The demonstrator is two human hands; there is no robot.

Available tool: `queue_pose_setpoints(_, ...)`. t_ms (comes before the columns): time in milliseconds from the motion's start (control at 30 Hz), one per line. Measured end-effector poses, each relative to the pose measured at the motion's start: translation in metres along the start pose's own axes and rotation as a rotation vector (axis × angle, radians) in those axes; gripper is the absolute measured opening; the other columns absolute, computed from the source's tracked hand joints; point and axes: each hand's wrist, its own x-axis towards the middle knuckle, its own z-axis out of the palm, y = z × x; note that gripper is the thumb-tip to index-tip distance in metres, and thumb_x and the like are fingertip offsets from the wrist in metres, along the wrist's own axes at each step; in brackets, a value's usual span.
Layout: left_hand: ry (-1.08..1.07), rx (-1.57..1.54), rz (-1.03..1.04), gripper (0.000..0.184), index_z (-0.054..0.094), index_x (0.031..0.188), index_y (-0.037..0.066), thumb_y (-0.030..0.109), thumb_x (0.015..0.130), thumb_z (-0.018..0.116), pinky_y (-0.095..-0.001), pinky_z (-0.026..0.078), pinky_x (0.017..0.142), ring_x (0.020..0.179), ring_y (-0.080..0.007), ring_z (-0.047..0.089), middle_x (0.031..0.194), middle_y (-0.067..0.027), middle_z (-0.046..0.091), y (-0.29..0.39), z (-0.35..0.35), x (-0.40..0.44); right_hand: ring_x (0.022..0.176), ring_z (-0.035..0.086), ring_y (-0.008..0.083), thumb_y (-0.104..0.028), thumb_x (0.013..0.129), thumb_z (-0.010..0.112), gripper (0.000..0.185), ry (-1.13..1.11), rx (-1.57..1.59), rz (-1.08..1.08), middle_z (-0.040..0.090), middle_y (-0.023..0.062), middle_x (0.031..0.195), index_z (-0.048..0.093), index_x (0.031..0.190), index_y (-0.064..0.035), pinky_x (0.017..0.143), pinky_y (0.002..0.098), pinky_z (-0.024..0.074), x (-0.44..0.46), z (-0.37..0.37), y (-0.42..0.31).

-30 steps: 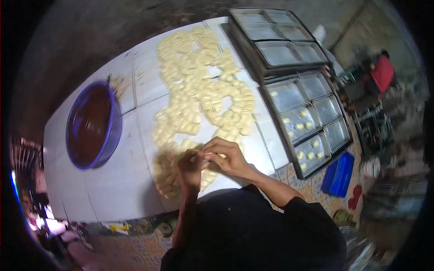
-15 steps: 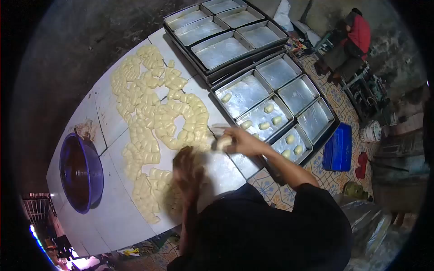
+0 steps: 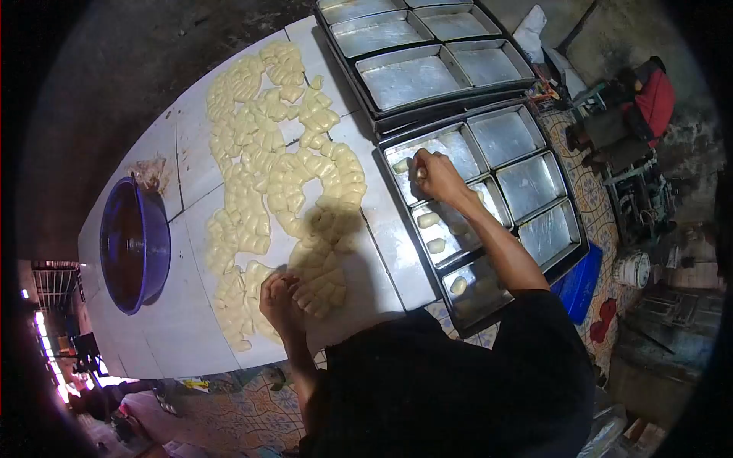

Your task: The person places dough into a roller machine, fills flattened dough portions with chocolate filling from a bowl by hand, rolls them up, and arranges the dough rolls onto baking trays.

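Sitting far left, a purple basin (image 3: 156, 248) — then cut dough (image 3: 336, 179) across the table (image 3: 183, 305), left hand (image 3: 281, 300) curled beside it; right hand (image 3: 440, 177) bunched over a pan (image 3: 463, 150), near a dough ball (image 3: 401, 166) — can't tell if either holds anything.

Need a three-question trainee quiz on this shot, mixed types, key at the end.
1. Multiple choice: the right hand is over
a) a metal pan
b) the basin
c) the floor
2. True or false: the purple basin stands on the white table.
3. Fill in the blank: the left hand is at the pale ____ spread out on the table.

Key: 1, a. 2, true. 3, dough.
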Motion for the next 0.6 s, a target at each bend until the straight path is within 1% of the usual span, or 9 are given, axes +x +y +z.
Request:
queue_pose_setpoints(67, 0.008, 0.038, -0.008, 0.020, 0.056, 0.107, 0.001, 0.015, 0.093, 0.056, -0.0310, 0.050, 0.077, 0.085, -0.0204, 0.063, 0.096, -0.0115, 0.063, 0.001, -0.002, -0.003, 0.078, 0.061, 0.0369, -0.001, 0.068, 0.066, 0.021, -0.073, -0.157, -0.119, 0.062, 0.0203, 0.077, 0.065, 0.088, 0.0004, 0.071, 0.0429, 0.0489, 0.005, -0.007, 0.004)
queue_pose_setpoints(100, -0.006, 0.094, 0.037, 0.019, 0.056, 0.106, 0.001, 0.015, 0.093, 0.056, -0.0307, 0.050, 0.076, 0.085, -0.0202, 0.063, 0.095, -0.0114, 0.063, -0.001, -0.002, -0.004, 0.081, 0.059, 0.0369, -0.007, 0.064, 0.075, 0.029, -0.226, -0.026, -0.133, 0.061, 0.0196, 0.078, 0.065, 0.091, -0.0008, 0.073, 0.0422, 0.0481, 0.007, -0.009, 0.004)
queue_pose_setpoints(133, -0.018, 0.148, 0.082, 0.019, 0.057, 0.106, 0.001, 0.015, 0.093, 0.056, -0.0305, 0.050, 0.076, 0.085, -0.0201, 0.063, 0.095, -0.0112, 0.063, -0.001, 0.000, -0.005, 0.080, 0.059, 0.0362, -0.012, 0.061, 0.080, 0.033, -0.241, -0.030, -0.149, 0.062, 0.0191, 0.084, 0.065, 0.089, -0.0005, 0.073, 0.0419, 0.0482, 0.004, -0.003, 0.006)
queue_pose_setpoints(200, -0.038, 0.125, 0.088, 0.018, 0.057, 0.105, 0.001, 0.014, 0.092, 0.055, -0.0300, 0.050, 0.075, 0.085, -0.0196, 0.063, 0.094, -0.0107, 0.064, 0.004, 0.001, -0.007, 0.081, 0.062, 0.0344, -0.011, 0.063, 0.080, 0.037, -0.195, -0.002, -0.140, 0.063, 0.0187, 0.091, 0.067, 0.095, -0.0008, 0.073, 0.0395, 0.0504, 0.000, 0.003, 0.012)
queue_pose_setpoints(267, -0.003, 0.099, 0.072, 0.017, 0.058, 0.104, 0.001, 0.013, 0.092, 0.054, -0.0295, 0.049, 0.075, 0.084, -0.0192, 0.062, 0.093, -0.0101, 0.064, 0.003, -0.005, -0.010, 0.085, 0.065, 0.0317, -0.011, 0.065, 0.079, 0.042, -0.162, 0.155, 0.019, 0.065, 0.0184, 0.097, 0.067, 0.104, -0.0008, 0.076, 0.0368, 0.0518, -0.004, -0.009, 0.011)
queue_pose_setpoints(400, 0.033, 0.131, 0.036, 0.016, 0.059, 0.102, 0.001, 0.012, 0.091, 0.055, -0.0288, 0.049, 0.076, 0.083, -0.0187, 0.062, 0.090, -0.0093, 0.063, -0.008, -0.011, -0.007, 0.088, 0.065, 0.0293, -0.008, 0.066, 0.076, 0.044, -0.307, 0.180, -0.035, 0.065, 0.0192, 0.103, 0.067, 0.108, -0.0010, 0.078, 0.0355, 0.0517, 0.000, 0.003, 0.021)
queue_pose_setpoints(433, 0.022, 0.155, 0.037, 0.016, 0.059, 0.101, 0.001, 0.012, 0.091, 0.055, -0.0288, 0.049, 0.076, 0.083, -0.0186, 0.062, 0.090, -0.0091, 0.063, -0.008, -0.009, -0.007, 0.085, 0.065, 0.0294, -0.007, 0.063, 0.076, 0.039, -0.371, 0.123, -0.028, 0.066, 0.0187, 0.097, 0.068, 0.101, -0.0007, 0.075, 0.0365, 0.0510, 0.000, 0.006, 0.017)
queue_pose_setpoints(567, 0.024, -0.061, 0.017, 0.015, 0.059, 0.098, -0.002, 0.010, 0.089, 0.056, -0.0302, 0.051, 0.075, 0.083, -0.0187, 0.062, 0.090, -0.0101, 0.063, -0.003, -0.011, -0.002, 0.077, 0.063, 0.0301, -0.006, 0.059, 0.077, 0.028, -0.140, 0.096, -0.086, 0.063, 0.0157, 0.084, 0.062, 0.081, -0.0010, 0.070, 0.0378, 0.0493, -0.003, 0.013, 0.014)
queue_pose_setpoints(600, 0.021, -0.052, 0.065, 0.015, 0.059, 0.098, -0.003, 0.008, 0.089, 0.056, -0.0306, 0.051, 0.075, 0.083, -0.0188, 0.062, 0.090, -0.0105, 0.063, -0.008, -0.013, 0.001, 0.078, 0.062, 0.0298, -0.004, 0.060, 0.076, 0.028, -0.264, 0.092, -0.052, 0.063, 0.0162, 0.087, 0.061, 0.083, -0.0011, 0.074, 0.0378, 0.0492, -0.001, 0.012, 0.013)
